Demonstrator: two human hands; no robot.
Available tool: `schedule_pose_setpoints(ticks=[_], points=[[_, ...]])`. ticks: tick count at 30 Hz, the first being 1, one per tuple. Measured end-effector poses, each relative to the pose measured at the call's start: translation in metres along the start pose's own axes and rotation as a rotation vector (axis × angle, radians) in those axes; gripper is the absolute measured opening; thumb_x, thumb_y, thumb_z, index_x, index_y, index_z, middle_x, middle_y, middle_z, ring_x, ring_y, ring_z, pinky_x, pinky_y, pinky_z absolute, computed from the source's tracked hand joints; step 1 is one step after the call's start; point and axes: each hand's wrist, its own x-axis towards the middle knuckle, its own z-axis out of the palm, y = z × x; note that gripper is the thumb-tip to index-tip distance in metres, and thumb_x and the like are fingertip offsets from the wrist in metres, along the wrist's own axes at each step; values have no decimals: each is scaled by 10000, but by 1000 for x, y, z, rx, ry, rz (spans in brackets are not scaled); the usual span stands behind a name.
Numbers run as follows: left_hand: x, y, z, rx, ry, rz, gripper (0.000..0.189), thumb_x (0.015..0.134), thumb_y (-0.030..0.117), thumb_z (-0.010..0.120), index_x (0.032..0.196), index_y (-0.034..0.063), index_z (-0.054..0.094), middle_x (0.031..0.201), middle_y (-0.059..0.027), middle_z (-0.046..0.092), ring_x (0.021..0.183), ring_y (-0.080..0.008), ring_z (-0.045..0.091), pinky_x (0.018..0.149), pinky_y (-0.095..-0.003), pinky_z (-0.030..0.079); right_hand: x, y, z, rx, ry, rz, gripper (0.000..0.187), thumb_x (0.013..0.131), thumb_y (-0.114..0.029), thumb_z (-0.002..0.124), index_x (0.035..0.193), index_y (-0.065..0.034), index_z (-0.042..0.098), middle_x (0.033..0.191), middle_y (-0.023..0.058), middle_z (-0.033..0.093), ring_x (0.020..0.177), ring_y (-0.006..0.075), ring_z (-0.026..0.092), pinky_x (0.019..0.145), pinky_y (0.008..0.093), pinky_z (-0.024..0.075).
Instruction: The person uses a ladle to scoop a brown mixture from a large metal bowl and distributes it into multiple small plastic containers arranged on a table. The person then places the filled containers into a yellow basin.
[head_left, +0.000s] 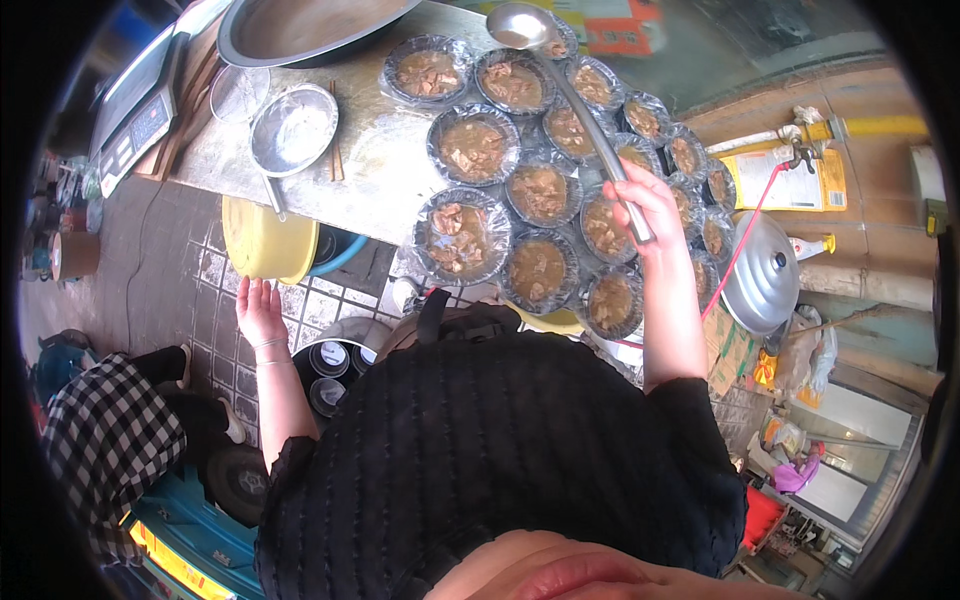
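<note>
My right hand (651, 201) grips the handle end of a long metal ladle (589, 124). The ladle's bowl reaches over the far bowls, with a little liquid in it. Under the ladle stand several plastic-lined bowls, each holding pieces of meat in brown broth; one bowl (459, 234) is at the table's near edge, another bowl (471, 148) just behind it. My left hand (259, 309) holds nothing, its fingers stretched out beside the yellow plastic basin (262, 240) below the table edge. Whether the fingertips touch its rim I cannot tell.
On the metal table (375, 165) are a large metal basin (315, 30), a lined metal pan (294, 127), chopsticks (334, 142), a wire strainer (238, 94) and a scale (139, 120). A pot lid (763, 274) leans at right. A person in checked cloth (112, 442) is behind left.
</note>
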Motion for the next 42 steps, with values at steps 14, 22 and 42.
schedule_pose_setpoints(ticks=[14, 22, 42], points=[[-1, -7, -6, 24, 19, -21, 369, 836, 99, 508, 1191, 82, 407, 1098, -98, 510, 968, -188, 497, 777, -296, 439, 50, 2, -47, -480, 229, -207, 379, 747, -28, 490, 1117, 49, 459, 698, 66, 542, 447, 112, 492, 424, 199, 394], [5, -5, 21, 61, -70, -28, 381, 826, 69, 518, 1189, 60, 404, 1083, -109, 507, 974, -201, 493, 809, -313, 432, -19, 15, -91, 375, 111, -58, 424, 756, -24, 512, 1162, 19, 395, 771, 106, 538, 465, 96, 483, 373, 200, 391], [-80, -23, 205, 301, -733, -73, 336, 829, 101, 543, 1155, 85, 464, 1023, -34, 567, 885, -122, 542, 765, -267, 461, -221, 139, -193, 1039, 309, -529, 466, 793, -86, 493, 1225, 1, 342, 807, 48, 485, 471, 55, 438, 414, 183, 360]])
